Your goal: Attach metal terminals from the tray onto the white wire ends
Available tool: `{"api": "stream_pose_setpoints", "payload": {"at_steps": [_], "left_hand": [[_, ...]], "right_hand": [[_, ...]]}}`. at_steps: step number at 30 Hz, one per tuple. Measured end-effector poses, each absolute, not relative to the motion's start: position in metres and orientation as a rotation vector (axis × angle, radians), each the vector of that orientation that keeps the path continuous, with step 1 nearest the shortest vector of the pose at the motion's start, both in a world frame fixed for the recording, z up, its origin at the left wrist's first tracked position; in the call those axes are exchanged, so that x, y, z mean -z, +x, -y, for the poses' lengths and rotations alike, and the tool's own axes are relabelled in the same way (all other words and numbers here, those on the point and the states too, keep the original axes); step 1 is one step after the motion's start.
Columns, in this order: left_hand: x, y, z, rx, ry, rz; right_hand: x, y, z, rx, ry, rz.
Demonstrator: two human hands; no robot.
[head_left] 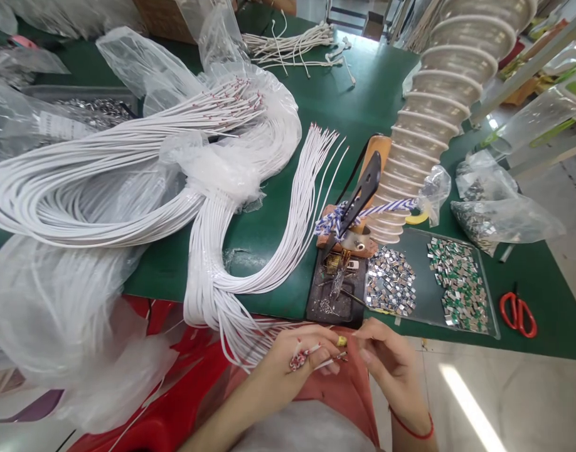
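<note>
My left hand (292,355) is closed around a bundle of white cables (299,360) with red-tipped wire ends. One cable end sticks out past its fingers toward the right, and a yellow wrap (341,341) sits on one finger. Close by on the right is my right hand (389,355), its fingers curled together near that cable end; whatever they pinch is too small to make out. Just beyond both hands stands a soldering fixture (337,276) with a dark base and blue-and-white cord tied on it. Beside it, a tray (422,251) bears small metal connectors (390,280) and green-and-silver connector pieces (458,284).
A thick ribbed hose (438,94) comes down behind the fixture. Red-handled scissors (517,312) lie at the right edge of the green table (363,75). Long white cable coils (81,169) and plastic bags cover the left side. Bagged parts (485,207) rest at the right.
</note>
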State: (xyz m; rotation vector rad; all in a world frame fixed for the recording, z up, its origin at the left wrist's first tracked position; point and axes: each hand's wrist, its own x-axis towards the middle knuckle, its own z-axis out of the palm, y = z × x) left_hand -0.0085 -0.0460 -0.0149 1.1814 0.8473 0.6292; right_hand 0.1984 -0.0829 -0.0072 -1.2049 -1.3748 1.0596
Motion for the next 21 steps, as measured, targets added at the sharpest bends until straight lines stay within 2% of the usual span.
{"api": "stream_pose_setpoints", "payload": {"at_steps": [11, 15, 21], "left_hand": [[0.014, -0.013, 0.048, -0.591, 1.26, -0.822], [0.025, -0.012, 0.053, -0.541, 0.998, -0.845], [0.039, -0.009, 0.053, -0.699, 0.699, -0.812]], "right_hand": [[-0.006, 0.177, 0.076, -0.964, -1.188, 1.659], [-0.005, 0.173, 0.076, -0.981, -1.153, 1.661], [-0.004, 0.162, 0.078, -0.948, -1.164, 1.68]]}}
